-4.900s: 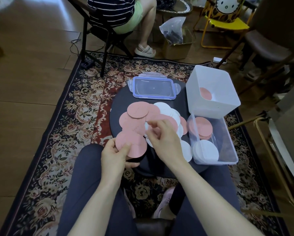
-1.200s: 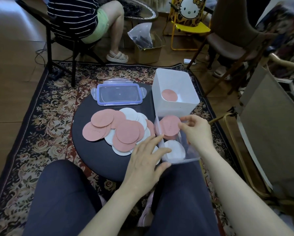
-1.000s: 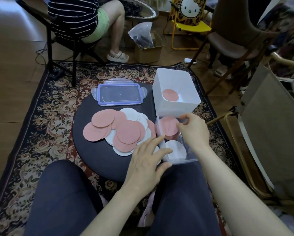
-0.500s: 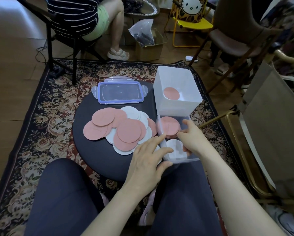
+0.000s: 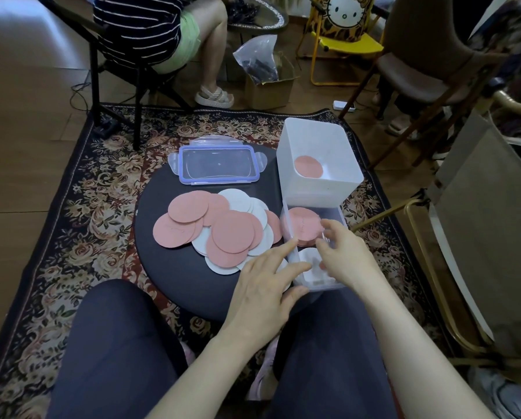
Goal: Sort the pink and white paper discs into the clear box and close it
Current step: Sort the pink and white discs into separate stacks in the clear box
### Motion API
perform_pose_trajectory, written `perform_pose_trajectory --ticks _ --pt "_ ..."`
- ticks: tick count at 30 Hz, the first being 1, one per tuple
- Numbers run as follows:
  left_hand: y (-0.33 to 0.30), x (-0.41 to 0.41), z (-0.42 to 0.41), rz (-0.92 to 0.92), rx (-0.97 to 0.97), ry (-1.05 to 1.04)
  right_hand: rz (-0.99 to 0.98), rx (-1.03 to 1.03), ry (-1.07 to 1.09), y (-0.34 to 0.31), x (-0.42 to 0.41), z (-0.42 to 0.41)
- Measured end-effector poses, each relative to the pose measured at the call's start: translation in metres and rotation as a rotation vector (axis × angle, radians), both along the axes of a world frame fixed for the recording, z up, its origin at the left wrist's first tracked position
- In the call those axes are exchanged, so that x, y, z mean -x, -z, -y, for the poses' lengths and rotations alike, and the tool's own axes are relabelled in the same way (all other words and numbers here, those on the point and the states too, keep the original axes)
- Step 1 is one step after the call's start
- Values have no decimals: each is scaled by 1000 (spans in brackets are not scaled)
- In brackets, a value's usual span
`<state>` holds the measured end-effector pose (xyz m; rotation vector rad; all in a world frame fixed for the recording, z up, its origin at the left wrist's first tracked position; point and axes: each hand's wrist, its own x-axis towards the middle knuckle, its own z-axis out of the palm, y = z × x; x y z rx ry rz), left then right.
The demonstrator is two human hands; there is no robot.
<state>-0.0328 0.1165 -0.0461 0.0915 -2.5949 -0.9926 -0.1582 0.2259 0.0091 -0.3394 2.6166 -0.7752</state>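
Observation:
A clear box point(image 5: 339, 217) stands at the right edge of a round dark table point(image 5: 174, 279). Inside it, a pink stack point(image 5: 300, 226) fills the far end and a white stack point(image 5: 307, 260) the near end. My right hand point(image 5: 346, 261) hovers over the box's near half with fingers spread and curled, fingertips dipping toward the white stack. My left hand point(image 5: 262, 288) lies flat against the box's left wall, partly on a white disc. A loose pile of pink and white discs point(image 5: 223, 234) covers the table's middle. The blue-rimmed clear lid point(image 5: 218, 164) lies at the far side.
A white tub point(image 5: 343, 182) with one pink disc point(image 5: 308, 166) stands just behind the clear box. My knees sit under the table's near edge. A seated person point(image 5: 168, 34), chairs point(image 5: 419, 77) and a cardboard box point(image 5: 268, 86) ring the patterned rug point(image 5: 71, 207).
My right hand has drawn back from the pink stack at the box's far end to the near end above the white stack. My left hand has stayed against the box.

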Motion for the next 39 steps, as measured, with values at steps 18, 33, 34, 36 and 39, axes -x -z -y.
perform_pose_trajectory --ticks 18,33,34,36,39 --pt "-2 -6 4 5 39 -25 -142 -32 -62 -13 -18 -2" --pt "24 -50 64 129 235 -516 -491 299 -387 19 -79 60" --pt "25 -53 64 126 259 -516 -470 270 -389 24 -77 66" --pt "26 -58 64 132 291 -500 -431 200 -392 34 -70 78" --pt "28 -64 64 136 283 -471 -425 110 -411 45 -61 88"
